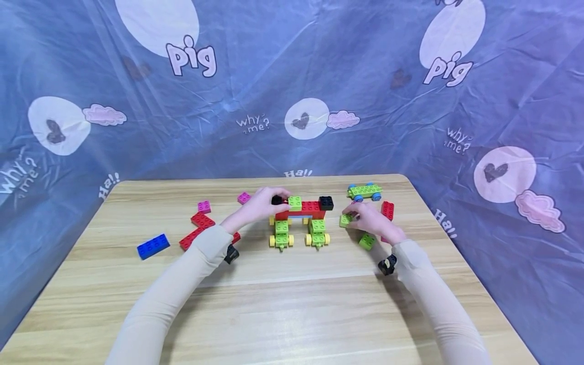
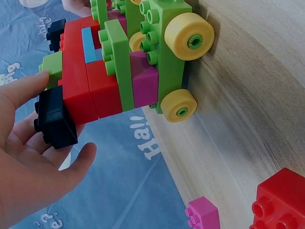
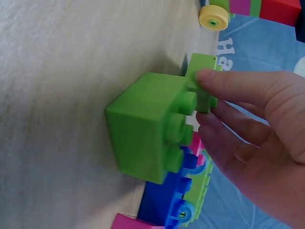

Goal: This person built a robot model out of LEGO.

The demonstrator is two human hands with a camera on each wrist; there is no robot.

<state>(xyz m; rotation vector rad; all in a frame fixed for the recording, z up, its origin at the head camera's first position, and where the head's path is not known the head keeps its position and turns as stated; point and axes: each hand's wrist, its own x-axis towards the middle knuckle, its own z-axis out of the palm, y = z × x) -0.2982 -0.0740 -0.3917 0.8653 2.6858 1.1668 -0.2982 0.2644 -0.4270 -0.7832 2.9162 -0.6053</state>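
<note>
My left hand (image 1: 268,201) reaches over a toy brick vehicle, thumb and a finger at a small light green brick (image 1: 294,203) on its red beam (image 1: 312,207). In the left wrist view the thumb rests against this brick, while other fingers pass behind a black brick (image 2: 56,117) at the beam's end. Another black brick (image 1: 326,203) caps the right end. Beneath stand green wheeled bases (image 1: 318,236) with yellow wheels. To the right, my right hand (image 1: 367,218) pinches a green brick (image 3: 202,67) between thumb and fingers. Another green brick (image 1: 367,241) lies just nearer.
A green base with blue wheels (image 1: 365,191) stands at the back right. Red (image 1: 388,210) and blue (image 3: 162,202) bricks lie by my right hand. Leftward are a long blue brick (image 1: 153,247), red bricks (image 1: 203,219) and pink bricks (image 1: 204,207). A patterned cloth (image 1: 228,101) hangs behind the table.
</note>
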